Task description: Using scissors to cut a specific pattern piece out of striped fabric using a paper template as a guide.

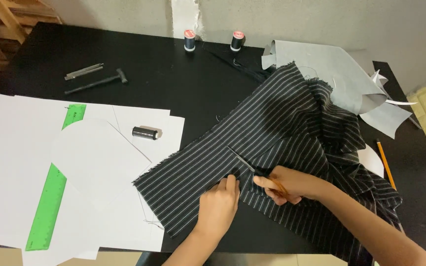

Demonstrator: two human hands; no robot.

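The striped fabric (272, 143), black with thin white lines, lies spread across the right half of the black bench (173, 79), its frayed lower-left corner overlapping the white paper sheets (11, 162) and its far end bunched in folds toward the right edge. In the head view, the right hand (292, 184) is closed around the orange handles of a pair of scissors (257, 172), whose dark blades point up and left along the cloth near the front edge of the bench. The left hand (219, 204) lies flat on the fabric just beside the blades, fingers together and pressing the cloth down, gripping nothing.

On the left half of the bench, a green ruler (55, 192) runs slantwise under and between the paper sheets, and a black thread spool (145, 132) lies on its side on the paper near its right margin. Toward the far left corner rest a small black hammer (97, 82) and a grey cutter (84, 71). Two upright thread spools (189, 40) stand at the far edge. Grey sheets (331, 74) lie at the far right corner, partly under the fabric, and a pencil (385, 162) lies near the right edge.
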